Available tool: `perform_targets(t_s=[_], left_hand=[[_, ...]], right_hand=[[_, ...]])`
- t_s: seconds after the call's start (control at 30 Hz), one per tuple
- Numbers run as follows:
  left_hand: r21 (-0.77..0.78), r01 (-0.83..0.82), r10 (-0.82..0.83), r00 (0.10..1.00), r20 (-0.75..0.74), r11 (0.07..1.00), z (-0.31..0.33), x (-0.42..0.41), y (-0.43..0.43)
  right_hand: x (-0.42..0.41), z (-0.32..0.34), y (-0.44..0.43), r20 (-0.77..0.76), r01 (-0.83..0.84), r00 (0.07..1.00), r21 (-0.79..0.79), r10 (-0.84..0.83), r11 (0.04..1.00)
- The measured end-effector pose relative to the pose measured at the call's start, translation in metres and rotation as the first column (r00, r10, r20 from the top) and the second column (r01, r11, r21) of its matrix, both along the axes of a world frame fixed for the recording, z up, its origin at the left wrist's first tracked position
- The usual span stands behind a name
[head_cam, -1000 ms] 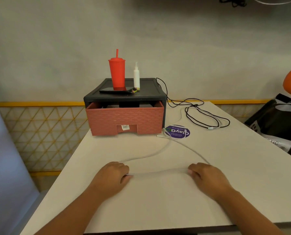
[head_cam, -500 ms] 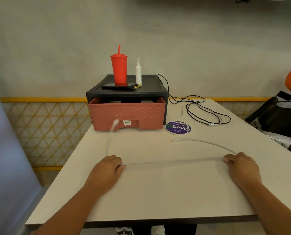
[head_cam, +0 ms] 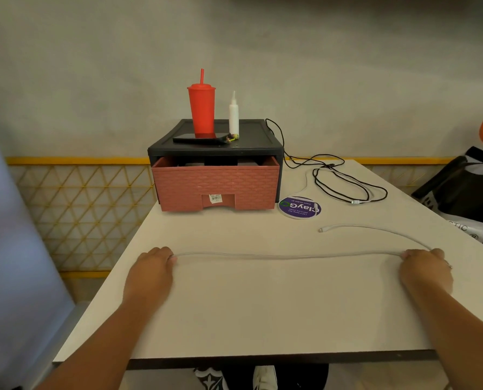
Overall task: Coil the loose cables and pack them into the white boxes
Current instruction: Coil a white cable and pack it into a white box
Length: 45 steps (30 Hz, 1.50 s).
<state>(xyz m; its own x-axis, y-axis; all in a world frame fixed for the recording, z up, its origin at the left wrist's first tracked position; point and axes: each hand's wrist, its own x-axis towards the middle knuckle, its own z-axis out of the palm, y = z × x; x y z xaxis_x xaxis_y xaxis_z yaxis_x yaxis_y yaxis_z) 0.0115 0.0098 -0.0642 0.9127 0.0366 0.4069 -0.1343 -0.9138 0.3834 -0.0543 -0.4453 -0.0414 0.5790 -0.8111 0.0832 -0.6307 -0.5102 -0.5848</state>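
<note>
A thin white cable lies stretched almost straight across the table between my hands. My left hand pinches its left end at the fingertips. My right hand grips the cable where it bends back; from there a free tail curves away to a small plug. A tangle of black cable with a second white cable lies at the back right. No white box is in view.
A black storage unit with a pink brick-pattern drawer slightly open stands at the back. On it are a red tumbler, a white bottle and a phone. A purple round sticker lies beside it. A black bag sits to the right.
My hands have moved apart, drawing the white cable from a loose loop into a nearly straight line. The left end has slid into my left hand; the plug end now lies at right.
</note>
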Motion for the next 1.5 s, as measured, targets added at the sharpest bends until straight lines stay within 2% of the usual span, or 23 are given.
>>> perform_targets(t_s=[0.1,0.17,0.23,0.33,0.4,0.47,0.53,0.63,0.7,0.73,0.83,0.97,1.03,1.13,1.2,1.27,1.4,1.5], left_hand=[[0.07,-0.096,0.098,0.995,-0.026,0.993,0.004,-0.003,0.0],[0.101,-0.081,0.088,0.994,-0.064,0.992,0.006,-0.004,-0.006],[0.12,-0.012,0.024,0.995,-0.098,0.993,0.01,-0.005,-0.019],[0.112,0.097,-0.083,0.988,-0.126,0.989,0.012,-0.008,-0.052],[-0.024,0.123,-0.125,0.981,-0.146,0.992,0.013,-0.012,-0.075],[-0.292,0.094,-0.157,0.967,-0.199,0.952,0.017,-0.01,-0.089],[-0.597,0.004,-0.22,0.932,-0.288,0.802,0.027,0.0,-0.095],[-0.885,-0.225,-0.313,0.876,-0.367,0.408,0.036,0.011,-0.091],[-0.955,-0.262,-0.398,0.869,-0.295,0.137,0.034,0.016,-0.085],[-0.965,-0.257,-0.428,0.869,-0.25,0.042,0.032,0.019,-0.083],[-0.971,-0.213,-0.468,0.873,-0.141,-0.104,0.03,0.027,-0.083],[-0.977,-0.172,-0.46,0.883,-0.097,-0.124,0.03,0.039,-0.091],[-0.975,-0.152,-0.463,0.884,-0.061,-0.162,0.028,0.045,-0.094],[-0.976,-0.122,-0.502,0.865,-0.017,-0.179,0.025,0.052,-0.096],[-0.984,-0.114,-0.546,0.837,-0.022,-0.135,0.024,0.055,-0.096],[-0.99,-0.119,-0.598,0.8,-0.048,-0.08,0.025,0.057,-0.094],[-0.978,-0.208,-0.74,0.658,-0.143,0.004,0.031,0.061,-0.085],[-0.975,-0.216,-0.822,0.545,-0.166,0.054,0.035,0.064,-0.079]], right_hand=[[-0.005,0.005,0.005,-0.006,-0.026,1.0,-0.061,0.026,0.998],[-0.002,0.004,0.016,-0.014,-0.11,0.994,-0.206,0.109,0.972],[0.007,-0.004,0.036,-0.069,-0.29,0.956,-0.386,0.286,0.876],[0.022,-0.015,0.081,-0.131,-0.522,0.841,-0.445,0.524,0.727],[0.026,-0.015,0.115,-0.19,-0.658,0.734,-0.437,0.652,0.613],[0.028,-0.014,0.137,-0.193,-0.708,0.658,-0.487,0.728,0.511],[0.029,-0.008,0.149,-0.168,-0.742,0.615,-0.453,0.77,0.494],[0.029,-0.004,0.161,-0.132,-0.733,0.6,-0.487,0.789,0.476],[0.029,-0.001,0.168,-0.149,-0.745,0.59,-0.479,0.793,0.464],[0.029,0.0,0.171,-0.167,-0.747,0.586,-0.491,0.793,0.449],[0.033,0.001,0.182,-0.215,-0.735,0.591,-0.54,0.778,0.409],[0.057,-0.007,0.186,-0.216,-0.619,0.729,-0.613,0.65,0.49],[0.066,-0.011,0.188,-0.182,-0.577,0.752,-0.645,0.633,0.5],[0.081,-0.011,0.195,-0.094,-0.555,0.709,-0.686,0.699,0.471],[0.094,-0.013,0.199,0.025,-0.527,0.642,-0.712,0.767,0.464],[0.106,-0.013,0.205,0.094,-0.518,0.619,-0.697,0.779,0.496],[0.127,-0.011,0.212,0.257,-0.543,0.611,-0.553,0.749,0.632],[0.137,-0.004,0.216,0.318,-0.629,0.564,-0.433,0.762,0.646]])
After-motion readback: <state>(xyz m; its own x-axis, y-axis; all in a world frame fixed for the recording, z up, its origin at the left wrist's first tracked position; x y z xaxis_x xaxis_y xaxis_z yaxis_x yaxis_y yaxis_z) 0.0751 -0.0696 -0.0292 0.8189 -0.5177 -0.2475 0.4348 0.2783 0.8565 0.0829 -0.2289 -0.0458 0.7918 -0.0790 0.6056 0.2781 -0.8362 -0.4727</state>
